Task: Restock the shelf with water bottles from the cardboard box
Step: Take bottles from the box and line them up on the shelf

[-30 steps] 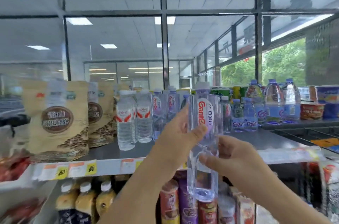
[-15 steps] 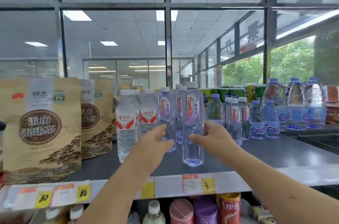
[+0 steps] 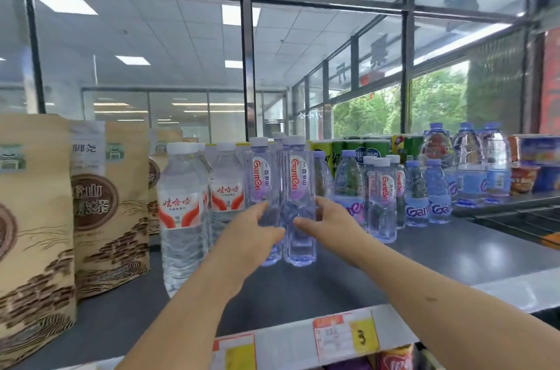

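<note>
A clear Ganten water bottle [image 3: 298,175] with a white cap stands upright on the dark shelf [image 3: 424,251], right beside a matching bottle [image 3: 261,172] at the front of the row. My right hand [image 3: 328,219] holds its lower half, thumb across the front and fingers along its right side. My left hand [image 3: 256,230] reaches in with straight fingers that touch the lower part of the neighbouring bottle. No cardboard box is in view.
Larger water bottles [image 3: 181,206] with red labels stand to the left, then tall brown paper bags [image 3: 100,203]. Small blue-labelled Ganten bottles [image 3: 416,194] and big jugs [image 3: 472,163] fill the right. Price tags [image 3: 345,336] line the shelf's front edge, and a window lies behind.
The bottle went from held up in both hands to standing on the shelf, then slid back beside the matching bottle. My left hand shifted off it to the neighbour.
</note>
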`<state>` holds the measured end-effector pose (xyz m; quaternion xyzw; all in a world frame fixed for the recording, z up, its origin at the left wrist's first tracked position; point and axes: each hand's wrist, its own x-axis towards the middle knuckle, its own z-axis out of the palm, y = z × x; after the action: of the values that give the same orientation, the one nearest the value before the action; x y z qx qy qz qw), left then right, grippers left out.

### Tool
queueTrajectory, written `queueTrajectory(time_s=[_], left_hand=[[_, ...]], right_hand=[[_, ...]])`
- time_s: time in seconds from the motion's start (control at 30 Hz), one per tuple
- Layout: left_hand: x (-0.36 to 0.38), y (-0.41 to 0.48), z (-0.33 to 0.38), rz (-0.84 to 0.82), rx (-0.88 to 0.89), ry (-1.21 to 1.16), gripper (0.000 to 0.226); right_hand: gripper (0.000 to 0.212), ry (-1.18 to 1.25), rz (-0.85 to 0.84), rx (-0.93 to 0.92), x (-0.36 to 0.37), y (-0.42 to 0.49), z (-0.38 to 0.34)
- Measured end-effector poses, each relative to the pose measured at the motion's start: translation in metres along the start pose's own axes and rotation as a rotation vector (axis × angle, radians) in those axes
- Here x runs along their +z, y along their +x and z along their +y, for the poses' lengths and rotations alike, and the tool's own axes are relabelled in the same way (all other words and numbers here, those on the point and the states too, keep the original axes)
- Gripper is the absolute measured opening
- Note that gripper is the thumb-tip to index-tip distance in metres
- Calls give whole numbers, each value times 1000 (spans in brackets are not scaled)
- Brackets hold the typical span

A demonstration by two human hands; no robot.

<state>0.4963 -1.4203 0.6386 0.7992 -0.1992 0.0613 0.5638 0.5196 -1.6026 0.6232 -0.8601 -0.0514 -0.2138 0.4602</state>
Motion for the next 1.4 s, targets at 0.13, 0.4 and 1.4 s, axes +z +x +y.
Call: queueTrajectory(time_s=[0.13, 0.4, 1.4], left_hand=[[0, 5, -6, -8, 16, 18, 66], [-1, 9, -14, -1, 22, 20, 63], [370, -335, -158, -367, -582, -135, 46]], right_hand=[[37, -15, -15, 20, 3, 7, -1], [44, -64, -9, 46, 6, 10, 0], [39, -128, -255, 544, -91, -498, 294]])
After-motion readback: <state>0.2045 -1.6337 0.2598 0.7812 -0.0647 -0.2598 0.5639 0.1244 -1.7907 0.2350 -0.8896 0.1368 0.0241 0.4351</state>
